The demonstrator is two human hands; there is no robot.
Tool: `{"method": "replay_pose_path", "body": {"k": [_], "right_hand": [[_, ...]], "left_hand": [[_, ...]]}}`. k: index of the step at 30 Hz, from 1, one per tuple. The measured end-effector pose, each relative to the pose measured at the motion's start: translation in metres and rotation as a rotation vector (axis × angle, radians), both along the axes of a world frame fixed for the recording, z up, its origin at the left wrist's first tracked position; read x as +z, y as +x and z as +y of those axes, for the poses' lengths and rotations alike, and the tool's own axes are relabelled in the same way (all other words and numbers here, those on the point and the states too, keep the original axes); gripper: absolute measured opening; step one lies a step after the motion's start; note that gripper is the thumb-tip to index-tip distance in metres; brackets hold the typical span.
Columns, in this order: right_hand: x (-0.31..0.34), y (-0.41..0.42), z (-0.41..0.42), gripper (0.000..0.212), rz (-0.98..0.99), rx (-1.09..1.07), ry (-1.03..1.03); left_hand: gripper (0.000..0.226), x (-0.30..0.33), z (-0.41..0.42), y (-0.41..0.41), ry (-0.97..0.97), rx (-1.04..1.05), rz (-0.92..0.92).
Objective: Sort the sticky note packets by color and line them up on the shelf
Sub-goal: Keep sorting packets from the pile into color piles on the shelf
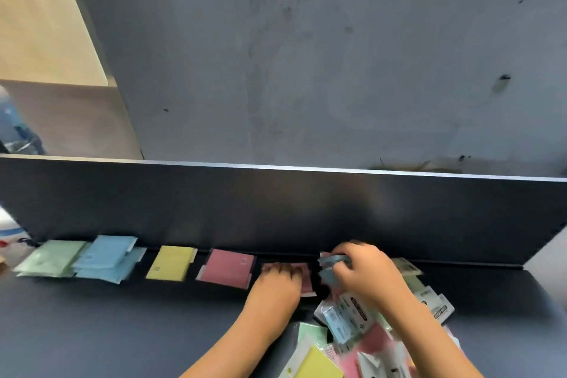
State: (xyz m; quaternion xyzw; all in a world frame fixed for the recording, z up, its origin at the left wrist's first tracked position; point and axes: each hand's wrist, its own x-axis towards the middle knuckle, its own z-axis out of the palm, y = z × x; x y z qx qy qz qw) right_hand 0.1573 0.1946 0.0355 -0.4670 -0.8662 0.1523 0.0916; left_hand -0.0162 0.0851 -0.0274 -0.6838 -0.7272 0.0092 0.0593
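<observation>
1. Dark matte shelf surface ran left to right, w/ a low dark back panel along its far edge and a grey wall behind.
2. Sorted row lay along the far edge, left to right: pale green flat sticky note packets, light blue packets stacked untidily overlapping the green ones' right edge, a yellow packet, and a pink-red packet. Yellow and pink-red lay apart w/ gaps between.
3. Left hand rested flat, fingers spread, on another pink-red packet just right of the first one.
4. Right hand was curled, pinching a blue packet raised near the back panel; motion blur, so exact finger hold unclear.
5. Unsorted heap of mixed packets – green, yellow, pink, blue, white-labelled – lay at near right, under and around the right forearm.
</observation>
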Motion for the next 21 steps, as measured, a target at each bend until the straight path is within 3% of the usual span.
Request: {"method": "replay_pose_path", "body": {"k": [4,8,11,15,18,21], "right_hand": [[-0.001,-0.004,-0.001,0.026,0.108,-0.096,-0.062],[0.0,-0.007,-0.003,0.025,0.172,-0.156,0.005],[0.007,-0.014,-0.008,0.022,0.292,-0.13,-0.014],[0.013,-0.035,-0.022,0.021,0.383,-0.122,-0.092],[0.012,-0.052,-0.032,0.024,0.43,-0.139,-0.177],[0.012,-0.066,-0.04,0.017,0.446,-0.149,-0.228]], "left_hand": [[0.038,0.02,-0.007,-0.009,0.051,0.078,-0.184],[0.017,0.028,-0.022,-0.037,0.233,0.094,-0.562],[0.019,0.04,-0.035,-0.07,0.353,0.12,-0.765],[0.011,0.057,-0.043,-0.125,0.28,0.288,-0.999],[0.026,0.064,-0.036,-0.157,0.106,0.294,-0.848],[0.028,0.054,-0.024,-0.174,-0.068,0.236,-0.508]]}}
